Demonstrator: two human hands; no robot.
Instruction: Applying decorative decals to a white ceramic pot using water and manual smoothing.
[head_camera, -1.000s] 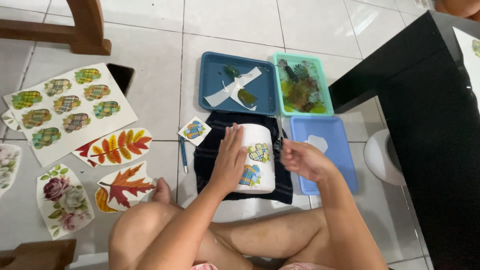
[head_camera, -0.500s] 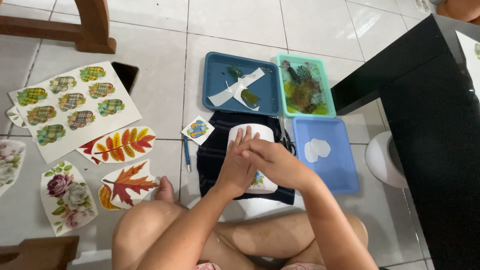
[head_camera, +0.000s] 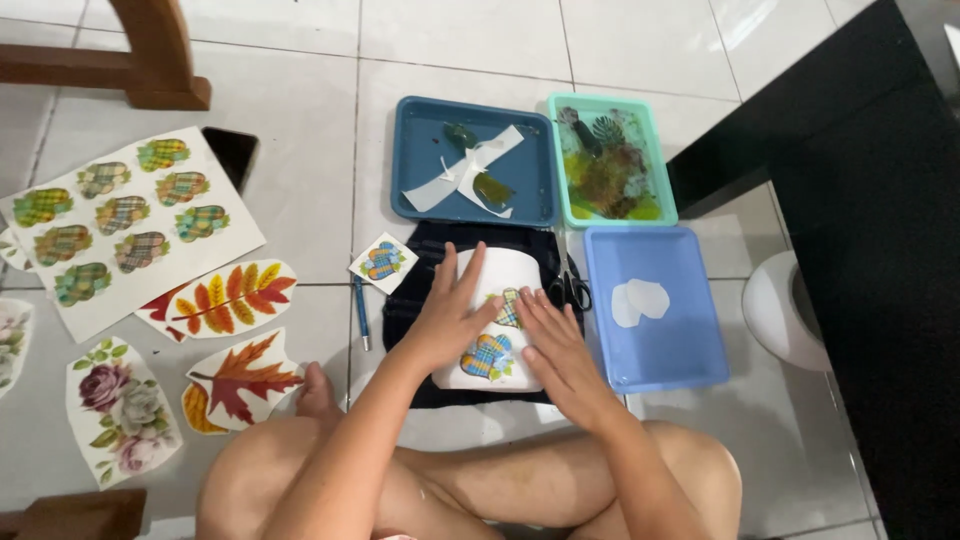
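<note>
Covering the room, white floor tiles (head_camera: 470, 40).

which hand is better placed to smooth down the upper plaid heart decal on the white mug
Probably the right hand: its fingertips already lie beside the upper plaid heart decal on the white mug. The left hand lies flat along the mug's left side, steadying it on the dark cloth.

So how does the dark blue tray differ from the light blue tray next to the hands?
The dark blue tray is deeper in colour and holds white paper strips and greenish scraps; the light blue tray is paler and holds only two white paper pieces. The dark one lies beyond the cloth, the light one beside the right hand. Both are shallow, rectangular and on the tiled floor.
</note>
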